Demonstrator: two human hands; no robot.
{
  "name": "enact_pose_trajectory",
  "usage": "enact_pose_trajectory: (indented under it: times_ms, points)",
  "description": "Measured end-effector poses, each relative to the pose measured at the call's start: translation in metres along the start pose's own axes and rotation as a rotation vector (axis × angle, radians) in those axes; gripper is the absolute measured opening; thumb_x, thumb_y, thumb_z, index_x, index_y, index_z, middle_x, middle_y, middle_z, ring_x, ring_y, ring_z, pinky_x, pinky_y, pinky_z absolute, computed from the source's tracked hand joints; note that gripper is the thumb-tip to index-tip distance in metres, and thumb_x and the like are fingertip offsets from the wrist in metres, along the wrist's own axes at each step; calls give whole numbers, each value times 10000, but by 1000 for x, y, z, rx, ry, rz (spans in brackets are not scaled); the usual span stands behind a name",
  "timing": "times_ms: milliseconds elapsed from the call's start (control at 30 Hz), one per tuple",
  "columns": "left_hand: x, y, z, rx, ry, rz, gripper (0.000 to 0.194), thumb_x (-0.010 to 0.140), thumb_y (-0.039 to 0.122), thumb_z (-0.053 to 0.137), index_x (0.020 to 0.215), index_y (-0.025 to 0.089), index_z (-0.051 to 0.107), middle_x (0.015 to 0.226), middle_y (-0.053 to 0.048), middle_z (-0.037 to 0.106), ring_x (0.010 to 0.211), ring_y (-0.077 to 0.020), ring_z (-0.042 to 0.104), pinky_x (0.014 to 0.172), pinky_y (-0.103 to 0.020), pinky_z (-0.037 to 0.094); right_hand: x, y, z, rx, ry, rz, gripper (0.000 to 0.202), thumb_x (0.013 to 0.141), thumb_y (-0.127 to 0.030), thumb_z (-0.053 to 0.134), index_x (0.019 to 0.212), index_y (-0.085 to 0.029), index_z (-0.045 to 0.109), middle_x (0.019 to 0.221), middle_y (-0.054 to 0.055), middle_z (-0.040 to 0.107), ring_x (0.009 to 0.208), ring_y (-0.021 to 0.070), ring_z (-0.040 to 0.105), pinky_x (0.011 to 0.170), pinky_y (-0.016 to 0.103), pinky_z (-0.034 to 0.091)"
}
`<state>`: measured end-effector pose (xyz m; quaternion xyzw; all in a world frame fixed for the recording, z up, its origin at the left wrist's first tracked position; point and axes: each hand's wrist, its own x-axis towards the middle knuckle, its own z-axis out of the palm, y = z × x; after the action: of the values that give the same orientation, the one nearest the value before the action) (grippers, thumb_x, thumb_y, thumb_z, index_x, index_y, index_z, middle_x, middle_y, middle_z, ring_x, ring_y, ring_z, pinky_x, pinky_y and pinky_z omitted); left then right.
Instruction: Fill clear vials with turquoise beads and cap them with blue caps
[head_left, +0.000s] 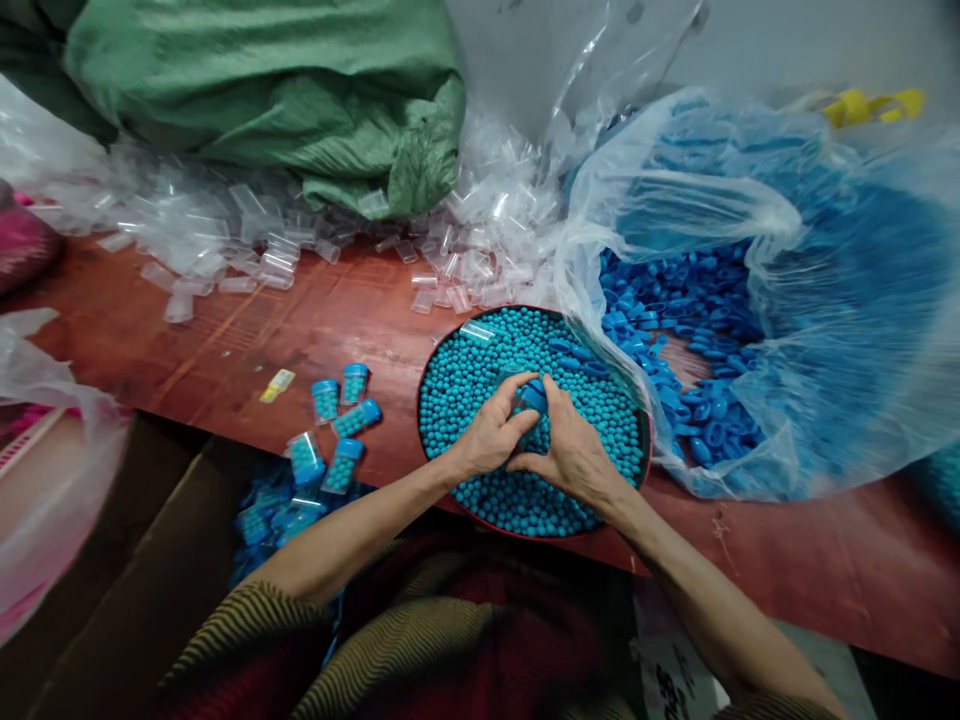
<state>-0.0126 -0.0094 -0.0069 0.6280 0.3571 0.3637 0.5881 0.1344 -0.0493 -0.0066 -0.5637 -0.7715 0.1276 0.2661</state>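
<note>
**Blue-capped container (531, 397) in a two-handed hold above turquoise beads (480, 395)**

Along the left, an open carton (142, 510) below the edge of a reddish table (750, 520). Across the far left of the table, a drift of clear tubes (274, 262) beneath a bulging green sack (277, 90). Near the table edge, right of the carton, a loose group of filled containers (357, 419) with blue tops; lower and nearer, a dim heap of blue (262, 520).

In the middle, a round basin (645, 445) of those beads, with a single clear tube (477, 332) lying on its far side. Over the beads, the left hand (491, 430), fingers curled and nearly closed against the left side of the blue-capped container. Directly between both sets of fingertips, the container itself, equally close to either hand, cap toward the far side. Long axis apparently near upright, but exact tilt hard to judge with the body half hidden by fingers. On its right side, the right hand (570, 445), thumb and forefinger bent in a wider arc around it.

Just beyond the right hand, a few stray caps (577, 358) on the beads. Farther right, overlapping the basin's rim, a clear plastic bag (825, 400) with many loose blue caps (709, 415) at its mouth.
</note>
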Motion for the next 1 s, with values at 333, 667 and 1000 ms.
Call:
enact_pose_trajectory:
  times_ms: [333, 667, 1000]
  points:
    - [-5, 4, 0, -29, 12, -53, 522, 828, 234, 495, 1332, 185, 370, 1030, -42, 553, 735, -114, 487, 734, -267, 448, 3, -4, 1, 0, 20, 56, 787, 748, -503, 614, 1370, -114, 331, 1124, 198, 593, 815, 288, 653, 599, 394, 535]
    - [-10, -1, -6, -1, -158, -55, 531, 852, 243, 467, 1363, 196, 332, 704, 48, 412, 549, -68, 374, 521, -198, 347, 8, 5, -8, 625, 82, 312, 212, 866, -370, 531, 919, -206, 653, 723, -1, 656, 624, 138, 610, 603, 256, 510]
    - [-9, 1, -4, -76, -62, -99, 397, 839, 265, 485, 1222, 184, 419, 725, 35, 462, 562, -76, 403, 541, -207, 365, -1, 1, -11, 261, -16, 60, 578, 788, -521, 595, 1232, -161, 509, 1092, 137, 650, 907, 265, 660, 716, 384, 549]
